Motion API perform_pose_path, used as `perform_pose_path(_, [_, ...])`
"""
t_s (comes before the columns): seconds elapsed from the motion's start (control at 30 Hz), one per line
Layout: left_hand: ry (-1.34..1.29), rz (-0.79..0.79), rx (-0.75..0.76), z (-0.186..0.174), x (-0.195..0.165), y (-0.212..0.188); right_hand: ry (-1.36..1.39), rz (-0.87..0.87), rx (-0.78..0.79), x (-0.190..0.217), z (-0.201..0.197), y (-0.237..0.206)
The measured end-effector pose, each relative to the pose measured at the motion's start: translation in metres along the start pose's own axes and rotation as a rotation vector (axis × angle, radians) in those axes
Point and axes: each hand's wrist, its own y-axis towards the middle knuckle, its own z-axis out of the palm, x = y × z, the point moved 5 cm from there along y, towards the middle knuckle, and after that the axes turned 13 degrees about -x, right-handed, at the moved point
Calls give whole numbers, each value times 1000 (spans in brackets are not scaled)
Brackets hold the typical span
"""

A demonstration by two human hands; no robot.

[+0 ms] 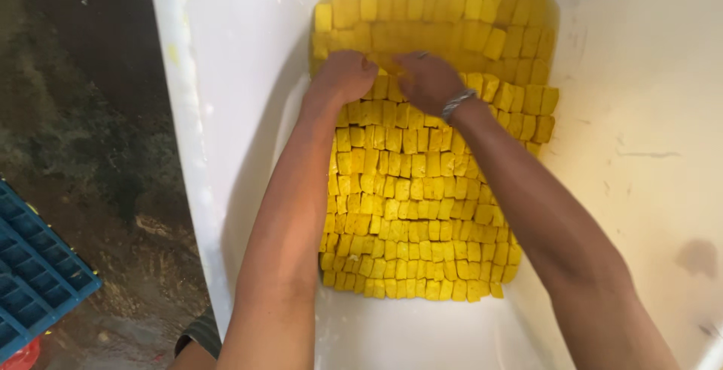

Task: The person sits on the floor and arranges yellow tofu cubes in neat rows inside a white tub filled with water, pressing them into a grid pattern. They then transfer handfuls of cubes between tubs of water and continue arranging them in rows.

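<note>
Filling the floor of a white tub, yellow cubes lie packed in tight rows, the far ones under yellowish liquid. Both hands press down on the cubes near the far end: the left hand with fingers curled over a row, the right hand, a metal bracelet at its wrist, likewise curled; whether either actually grasps a cube cannot be told. A blue crate sits on the wet ground to the left

Bright yellow blocks in white tub; blue gridded crate; silver bracelet.
</note>
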Motion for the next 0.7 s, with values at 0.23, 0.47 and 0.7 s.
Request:
perform_pose_path(0.23, [-198,-69,143,9,15,-13,-206,97,479,19,46,13])
perform_pose_path(0.47, [-9,227,-195,10,-20,-14,-405,129,466,-18,2,22])
perform_pose_path(0.7, [3,220,-135,39,-78,-22,-292,219,438,-26,-25,-13])
